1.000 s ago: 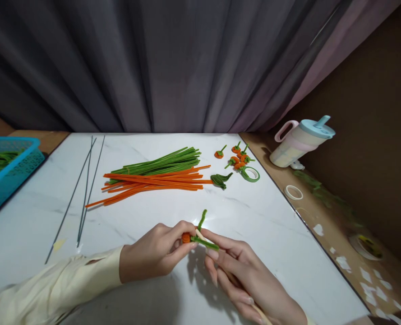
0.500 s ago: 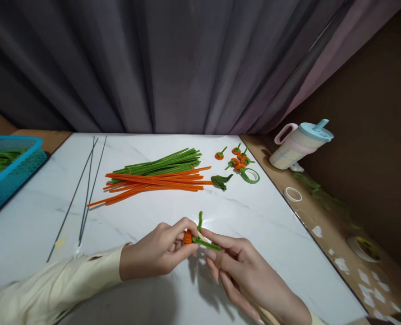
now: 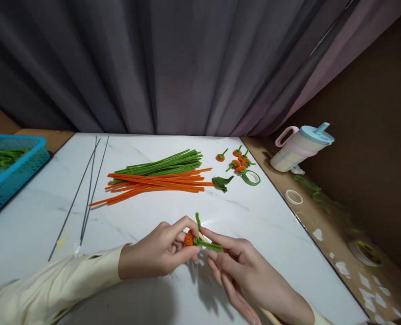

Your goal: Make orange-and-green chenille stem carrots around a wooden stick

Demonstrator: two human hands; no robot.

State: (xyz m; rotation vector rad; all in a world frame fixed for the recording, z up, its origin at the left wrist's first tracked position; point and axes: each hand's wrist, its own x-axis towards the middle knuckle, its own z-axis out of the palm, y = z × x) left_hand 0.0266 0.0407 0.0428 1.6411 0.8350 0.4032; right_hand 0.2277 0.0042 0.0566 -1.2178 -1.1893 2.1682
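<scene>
A: Small orange pipe-cleaner bud with its fuzzy green stem [image 3: 192,238], that's the one in play, held just above the white marble-look counter [image 3: 261,216], low and centre

B: And the left hand [image 3: 156,255] has it, grip pinched on the orange coil between thumb and fingertips

A: Right hand [image 3: 251,280] meets it from the other side, grip closed on the green stem end that sticks out sideways. One green tail points straight up between the hands

B: Further back, a bundle of long orange pipe cleaners [image 3: 156,183] lies flat, touching a bundle of long green pipe cleaners [image 3: 163,163] just behind it

A: Right of those, a cluster of finished small orange buds [image 3: 239,160], a folded green leaf piece [image 3: 221,182] and a roll of green tape [image 3: 251,177] close together

B: Thin dark wire rods [image 3: 87,194] lie on the left, and a blue plastic basket [image 3: 7,176] sits at the counter's left edge
</scene>
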